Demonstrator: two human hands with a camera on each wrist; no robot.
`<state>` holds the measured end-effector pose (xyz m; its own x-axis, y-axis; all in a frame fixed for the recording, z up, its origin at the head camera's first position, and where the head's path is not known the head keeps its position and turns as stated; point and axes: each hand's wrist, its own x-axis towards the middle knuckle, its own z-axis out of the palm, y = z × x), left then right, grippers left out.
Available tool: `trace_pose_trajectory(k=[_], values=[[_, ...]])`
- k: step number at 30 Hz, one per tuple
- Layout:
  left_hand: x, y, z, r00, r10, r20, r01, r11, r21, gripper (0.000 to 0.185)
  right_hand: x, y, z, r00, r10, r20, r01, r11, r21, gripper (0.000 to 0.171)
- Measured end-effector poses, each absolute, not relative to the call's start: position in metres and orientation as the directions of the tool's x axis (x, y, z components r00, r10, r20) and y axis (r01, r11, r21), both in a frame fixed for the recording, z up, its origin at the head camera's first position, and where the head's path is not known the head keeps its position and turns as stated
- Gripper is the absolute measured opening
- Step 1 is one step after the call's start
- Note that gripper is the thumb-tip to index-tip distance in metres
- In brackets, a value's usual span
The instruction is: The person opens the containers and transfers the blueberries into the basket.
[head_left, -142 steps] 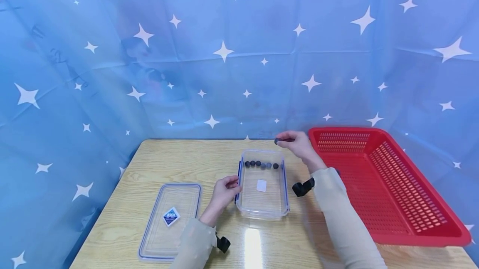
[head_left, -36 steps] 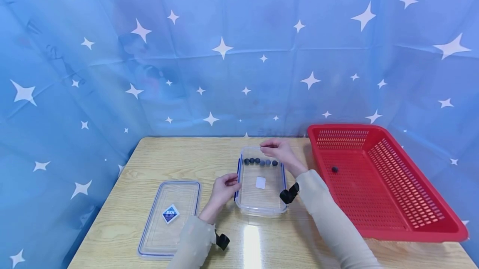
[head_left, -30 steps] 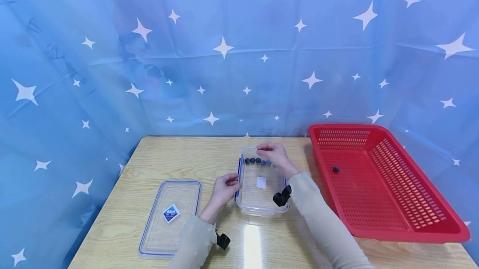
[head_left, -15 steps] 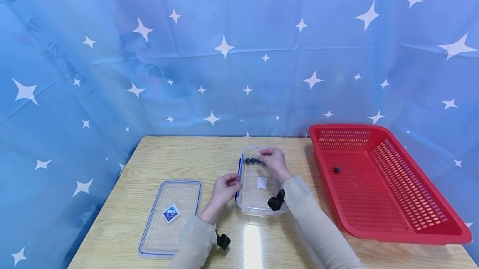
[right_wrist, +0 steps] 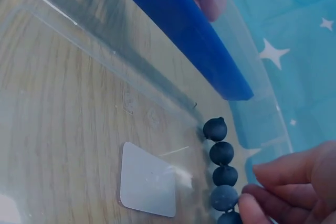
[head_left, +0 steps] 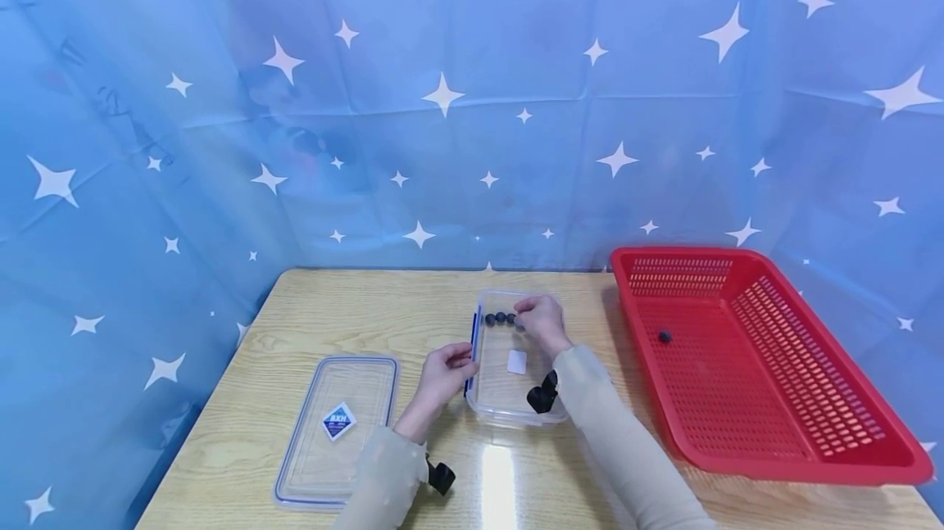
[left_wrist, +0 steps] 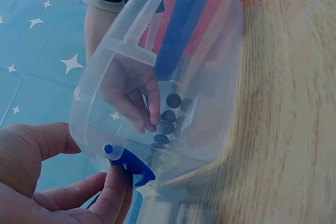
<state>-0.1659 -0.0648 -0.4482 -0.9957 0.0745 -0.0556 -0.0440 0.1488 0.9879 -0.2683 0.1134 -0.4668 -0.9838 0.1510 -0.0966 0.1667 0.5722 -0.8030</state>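
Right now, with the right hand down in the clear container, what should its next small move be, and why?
Probably pinch one blueberry and lift: the right hand has its fingertips at the row, the left hand steadies the container, and one berry lies in the red basket.

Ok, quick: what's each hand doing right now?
Left hand: holds the clear container by its blue side clip.
Right hand: inside the container, fingers touching the row of blueberries; grasp cannot be told.

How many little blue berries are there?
6: five berries in a row inside the clear box by the right hand, one berry in the red basket. The hand may hide more.
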Motion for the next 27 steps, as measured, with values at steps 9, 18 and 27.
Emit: trace_pose_trajectory(k=[9,18,27], values=[[-0.171,-0.066,-0.46,-0.996,0.083,-0.037,-0.025,0.14,0.99,0.036,-0.268,0.113,-0.471,-0.99,0.121,-0.079,0.141,0.694,-0.706,0.022],[-0.184,-0.067,-0.487,-0.996,0.068,-0.056,-0.046,0.14,0.989,0.038,-0.271,0.112,-0.476,-0.999,0.04,-0.011,0.038,0.781,-0.624,0.017],[-0.171,-0.066,-0.46,-0.996,0.084,-0.031,-0.019,0.146,0.989,0.035,-0.271,0.113,-0.474,-0.999,0.015,-0.043,0.037,0.82,-0.572,0.015]])
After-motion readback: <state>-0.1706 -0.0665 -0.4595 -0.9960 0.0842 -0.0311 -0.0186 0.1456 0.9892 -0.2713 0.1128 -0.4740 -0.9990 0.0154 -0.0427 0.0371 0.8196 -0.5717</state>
